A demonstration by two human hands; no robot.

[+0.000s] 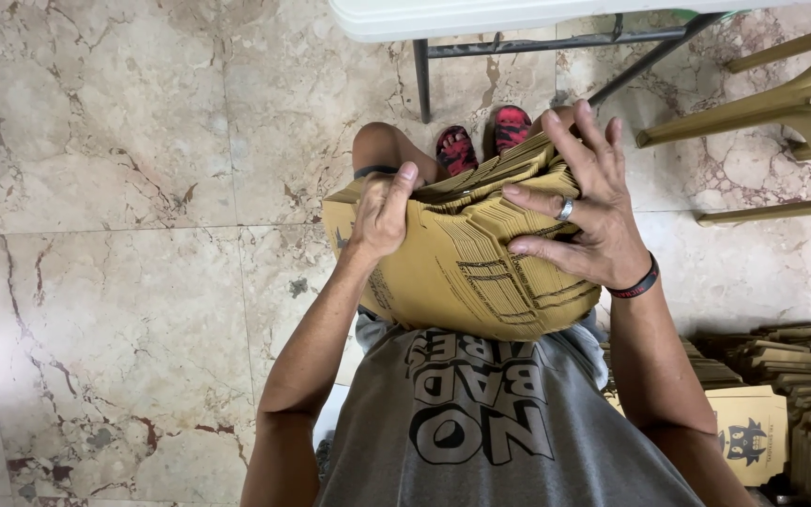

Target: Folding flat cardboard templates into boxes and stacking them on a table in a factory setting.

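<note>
While the person sits over a marble floor (96, 310), both hands are clamped on one thick stack of flat brown cardboard sleeves (462, 272) held on the lap, at the middle of the view. Left hand (382, 214): it grips the stack's left end, thumb raised over the top edge and fingers wrapped down the near face. Right hand (589, 211): it lies spread over the right end, fingers fanned across the upper edges of the sleeves, with a ring (565, 209) on one finger and a dark wristband (637, 283) at the wrist. A second dark band (374, 171) shows just beyond the left hand. The stack bows slightly, its printed face turned toward the person's grey shirt (490, 422).

Two red and black sandals (483, 141) show on the floor beyond the stack, just past the knees. A white folding desk (518, 17) with dark metal legs stands at the far edge. A tan plastic chair (800, 103) stands at the far right. More piles of the same brown sleeves (781, 394) sit on the floor at the near right, beside the person's right arm, well apart from the held stack.
</note>
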